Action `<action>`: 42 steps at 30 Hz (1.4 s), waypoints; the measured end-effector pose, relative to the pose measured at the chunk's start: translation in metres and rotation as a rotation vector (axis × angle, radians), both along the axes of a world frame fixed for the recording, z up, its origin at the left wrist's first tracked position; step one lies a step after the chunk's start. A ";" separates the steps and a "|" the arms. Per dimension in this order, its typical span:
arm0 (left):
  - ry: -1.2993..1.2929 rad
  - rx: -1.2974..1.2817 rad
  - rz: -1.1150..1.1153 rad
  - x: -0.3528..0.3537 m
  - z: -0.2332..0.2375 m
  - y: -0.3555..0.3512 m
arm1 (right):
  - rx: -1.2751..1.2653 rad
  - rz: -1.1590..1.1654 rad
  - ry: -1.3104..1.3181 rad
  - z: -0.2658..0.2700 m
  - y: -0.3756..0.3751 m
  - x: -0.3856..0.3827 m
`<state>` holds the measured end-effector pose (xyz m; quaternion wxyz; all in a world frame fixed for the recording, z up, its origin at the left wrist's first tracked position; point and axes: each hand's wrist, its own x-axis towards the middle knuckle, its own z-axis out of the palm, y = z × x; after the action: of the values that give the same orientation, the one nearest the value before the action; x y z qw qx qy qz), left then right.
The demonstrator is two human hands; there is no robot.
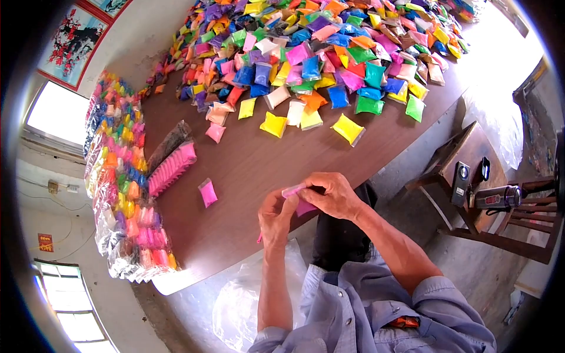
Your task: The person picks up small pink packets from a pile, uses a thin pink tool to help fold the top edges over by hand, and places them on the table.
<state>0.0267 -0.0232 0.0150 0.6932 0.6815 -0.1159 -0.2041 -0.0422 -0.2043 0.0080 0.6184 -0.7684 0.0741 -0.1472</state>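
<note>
Over the near edge of the table, my left hand point(275, 216) and my right hand point(333, 195) are closed on a small pink packet point(305, 207). Fingers of both hands pinch its clear top edge, and they hide part of it. A bit of pink also shows below my left hand, too small to make out. To the left, a single pink packet point(207, 193) lies flat on the brown table point(235, 167). Behind it, a row of pink packets point(172, 169) stands pressed together beside a clear plastic bag point(168, 143).
A large heap of coloured packets point(306, 67) covers the far side. Bags of packed packets point(123, 188) line the left edge. At right, a wooden stool point(471, 156) carries a dark bottle point(497, 197) and a black device point(461, 182). Clear plastic sheeting point(250, 297) lies below the table.
</note>
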 end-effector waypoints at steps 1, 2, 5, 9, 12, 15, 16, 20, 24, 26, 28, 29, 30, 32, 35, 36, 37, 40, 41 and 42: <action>0.005 0.006 -0.010 0.001 -0.003 0.002 | -0.001 0.000 0.000 -0.001 0.000 0.000; 0.009 0.013 -0.020 0.002 -0.006 0.004 | -0.016 0.006 -0.005 -0.003 0.000 0.000; -0.008 -0.018 0.032 0.004 -0.014 0.006 | -0.061 0.022 -0.039 0.001 0.000 -0.001; 0.016 -0.122 0.077 0.003 -0.018 0.006 | -0.121 0.006 -0.131 -0.002 0.007 -0.003; -0.020 -0.145 0.080 0.002 -0.018 0.006 | -0.128 0.002 -0.143 -0.003 0.007 -0.004; 0.003 -0.107 0.068 0.001 -0.009 0.001 | -0.130 -0.033 -0.172 -0.012 0.007 -0.002; -0.004 -0.090 0.066 0.002 -0.007 0.000 | -0.129 -0.033 -0.172 -0.013 0.007 -0.002; -0.011 -0.036 0.045 0.004 -0.012 0.004 | -0.208 -0.011 -0.147 -0.015 0.006 -0.002; -0.057 0.020 0.047 0.006 -0.019 0.010 | -0.152 0.012 -0.145 -0.003 0.006 -0.003; 0.006 -0.161 0.139 0.005 -0.022 0.008 | -0.191 0.031 -0.108 0.005 0.005 -0.004; 0.000 -0.160 0.146 0.005 -0.021 0.007 | -0.229 0.050 -0.071 0.004 0.005 -0.004; -0.006 -0.158 0.153 0.004 -0.021 0.007 | -0.223 0.028 -0.081 0.000 0.006 -0.004; -0.005 -0.158 0.154 0.003 -0.019 0.005 | -0.216 0.005 -0.089 -0.005 0.007 -0.004; -0.039 -0.069 0.134 0.002 -0.012 0.002 | -0.212 -0.008 -0.111 -0.011 0.007 -0.004; -0.037 -0.027 0.077 0.002 -0.006 0.001 | -0.201 0.002 -0.122 -0.007 0.005 -0.004; -0.036 -0.028 0.077 0.002 -0.008 0.002 | -0.193 0.026 -0.113 -0.005 0.004 -0.004; -0.016 -0.051 0.043 0.004 -0.009 0.005 | -0.194 0.026 -0.112 -0.004 0.004 -0.004; 0.006 -0.088 0.021 0.003 -0.008 0.006 | -0.184 0.059 -0.030 0.000 0.003 -0.005; 0.008 -0.101 0.032 0.002 -0.007 0.007 | -0.182 0.046 -0.034 0.002 0.004 -0.005; 0.007 -0.101 0.034 0.001 -0.009 0.007 | -0.179 0.033 -0.037 0.004 0.005 -0.005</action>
<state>0.0279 -0.0162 0.0063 0.7305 0.6467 -0.1119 -0.1888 -0.0472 -0.1995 0.0116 0.5507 -0.8189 0.0366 -0.1572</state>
